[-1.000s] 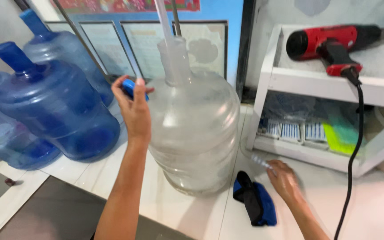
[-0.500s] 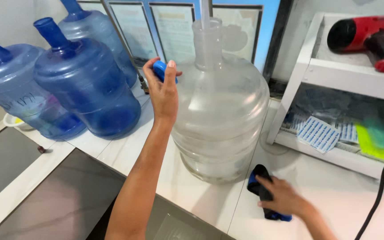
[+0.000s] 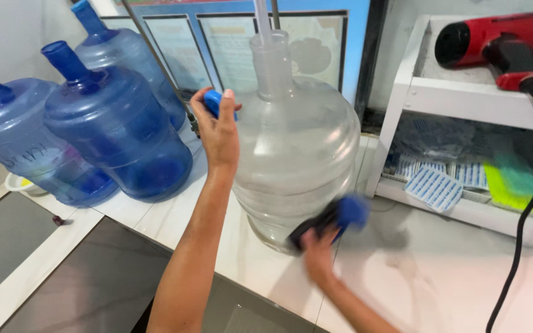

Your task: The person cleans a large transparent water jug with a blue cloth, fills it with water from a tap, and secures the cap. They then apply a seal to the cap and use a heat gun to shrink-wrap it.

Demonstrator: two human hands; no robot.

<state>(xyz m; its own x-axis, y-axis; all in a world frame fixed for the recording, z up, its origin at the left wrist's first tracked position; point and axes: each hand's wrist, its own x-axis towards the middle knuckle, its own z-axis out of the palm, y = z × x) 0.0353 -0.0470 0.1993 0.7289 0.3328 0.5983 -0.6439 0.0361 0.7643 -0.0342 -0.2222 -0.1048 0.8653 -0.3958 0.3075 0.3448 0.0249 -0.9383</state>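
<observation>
White tiles (image 3: 402,277) make up the counter. Nearest, the right hand (image 3: 319,256) is closed on a blue cloth (image 3: 334,217), pressed low on the clear water jug (image 3: 294,154). It is best to rub with firm strokes. Higher up, the left hand (image 3: 217,126) grips a small blue cap (image 3: 213,102) and steadies the jug's side. Behind stand blue jugs (image 3: 112,132) and a shelf with a red heat gun (image 3: 495,46).

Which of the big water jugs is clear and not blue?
The clear jug in the middle, between the left hand and right hand. The three jugs to its left are all blue.
</observation>
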